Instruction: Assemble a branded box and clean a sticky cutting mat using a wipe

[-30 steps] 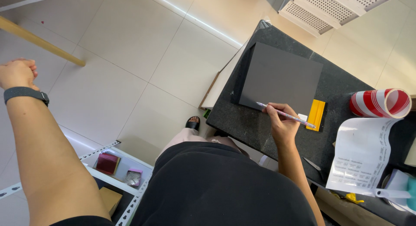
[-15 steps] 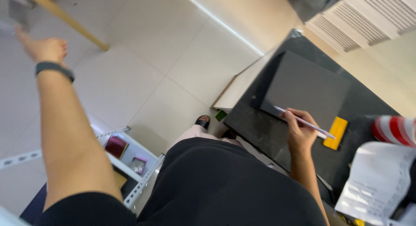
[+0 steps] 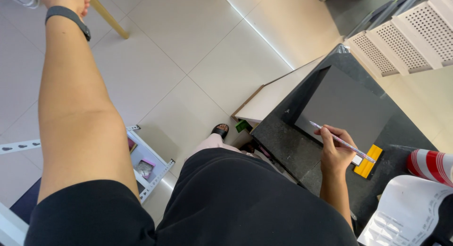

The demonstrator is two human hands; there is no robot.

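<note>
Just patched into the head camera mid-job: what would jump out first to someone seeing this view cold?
First, the right hand at lower right, its grip closed on a thin pencil-like stick over a flat dark grey rectangular sheet lying on the black speckled stone countertop. A small yellow plastic squeegee lies just beside that hand. The left hand, with a black wristband, stretches to the top left corner by a slanted wooden stick above the pale tiled floor.

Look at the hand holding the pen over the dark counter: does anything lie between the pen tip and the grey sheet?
Nothing visible does. The right hand grips the pen, whose tip is over the grey sheet itself. The yellow scraper lies behind the hand, off to the side.
</note>
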